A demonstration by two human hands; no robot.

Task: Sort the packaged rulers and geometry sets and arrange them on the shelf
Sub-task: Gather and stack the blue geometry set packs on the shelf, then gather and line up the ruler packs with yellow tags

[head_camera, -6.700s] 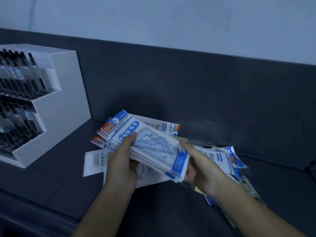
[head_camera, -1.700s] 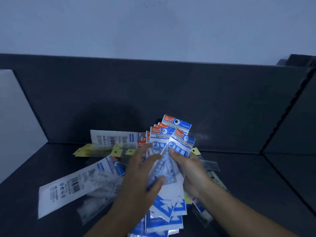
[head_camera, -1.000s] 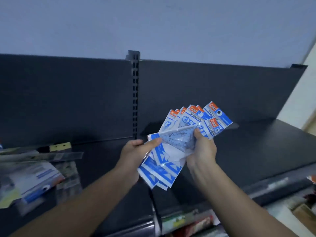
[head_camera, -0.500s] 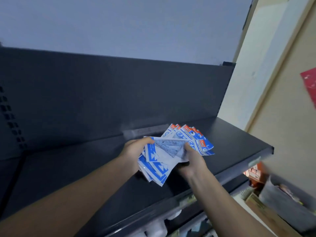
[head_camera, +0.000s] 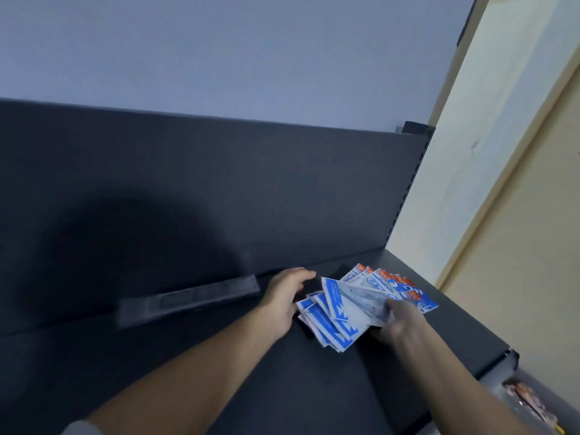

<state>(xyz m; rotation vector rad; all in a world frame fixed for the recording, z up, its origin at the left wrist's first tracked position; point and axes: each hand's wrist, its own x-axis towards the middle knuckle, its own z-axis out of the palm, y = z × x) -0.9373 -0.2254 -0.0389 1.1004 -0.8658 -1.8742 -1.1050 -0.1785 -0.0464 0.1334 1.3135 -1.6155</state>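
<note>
A long grey strip (head_camera: 188,298) lies along the back of the dark shelf (head_camera: 282,387). Half a second ago both hands held the fan. Now the left hand (head_camera: 284,298) has let go and hovers just beside its left edge, fingers loosely extended and holding nothing. The fanned geometry set packets (head_camera: 342,312) have dropped low over the shelf's right end; whether they touch it is unclear. The right hand (head_camera: 397,320) grips them from the near right side, fingers curled over the stack.
</note>
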